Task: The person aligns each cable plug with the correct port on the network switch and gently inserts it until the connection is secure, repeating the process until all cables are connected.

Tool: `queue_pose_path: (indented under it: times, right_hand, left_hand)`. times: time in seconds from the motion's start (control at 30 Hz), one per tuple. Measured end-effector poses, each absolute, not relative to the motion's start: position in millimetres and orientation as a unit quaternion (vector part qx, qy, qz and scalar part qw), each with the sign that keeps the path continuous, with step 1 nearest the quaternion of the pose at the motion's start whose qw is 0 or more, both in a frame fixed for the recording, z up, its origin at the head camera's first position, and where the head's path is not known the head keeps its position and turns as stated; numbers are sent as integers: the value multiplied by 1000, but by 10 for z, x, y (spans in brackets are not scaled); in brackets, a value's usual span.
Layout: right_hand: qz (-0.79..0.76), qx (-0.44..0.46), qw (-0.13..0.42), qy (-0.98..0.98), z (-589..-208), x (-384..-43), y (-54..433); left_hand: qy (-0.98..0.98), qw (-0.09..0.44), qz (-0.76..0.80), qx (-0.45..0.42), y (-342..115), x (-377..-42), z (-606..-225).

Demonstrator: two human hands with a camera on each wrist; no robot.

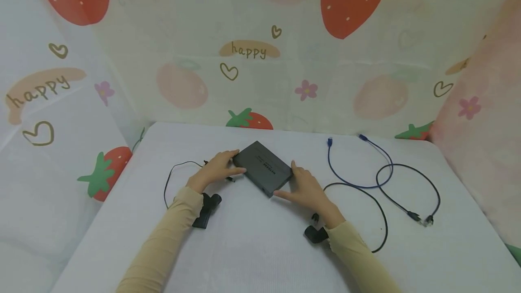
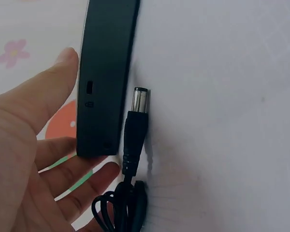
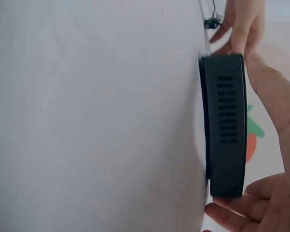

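Observation:
A flat dark grey network switch (image 1: pixel 263 168) with light lettering on top sits turned at an angle on the white table. My left hand (image 1: pixel 217 169) holds its left end, thumb at the near edge and fingers at the far corner. The right hand (image 1: pixel 306 188) grips the opposite end, thumb on the near corner. In the right wrist view, vent slots line that end of the switch (image 3: pixel 226 121). A small lock slot shows on the other end of the switch (image 2: pixel 99 96) in the left wrist view. Beside it lies a black barrel plug (image 2: pixel 137 130) with a bundled cord.
A thin black cord (image 1: pixel 166 184) loops out left of my left hand. Toward the right lie a blue network cable (image 1: pixel 338 175) and a black network cable (image 1: pixel 433 182), overlapping. Another black cord (image 1: pixel 384 220) curves past my right forearm. A printed cloth backdrop (image 1: pixel 252 85) borders the table.

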State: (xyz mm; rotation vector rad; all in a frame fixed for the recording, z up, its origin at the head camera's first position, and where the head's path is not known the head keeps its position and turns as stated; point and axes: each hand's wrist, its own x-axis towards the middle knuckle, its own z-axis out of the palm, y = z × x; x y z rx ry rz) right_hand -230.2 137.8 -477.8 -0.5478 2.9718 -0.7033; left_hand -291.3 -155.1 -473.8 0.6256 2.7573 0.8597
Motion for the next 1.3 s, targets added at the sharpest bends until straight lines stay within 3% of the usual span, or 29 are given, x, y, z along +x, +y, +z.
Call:
queue_pose_path:
  times: [0.5,1.0,1.3]
  right_hand:
    - [-201,-159,-21,966,-4859,-2258,1163]
    - [-243,-162,-36,956,-4908,-2307,1265]
    - [-302,-155,19,940,-4891,-2360,1406]
  left_hand:
    - [934,79,292,188,-1474,-2944,-4735]
    - [945,48,280,161,-1408,-2876,-4745]
    - [926,44,345,146,-1359,-2749,-4624]
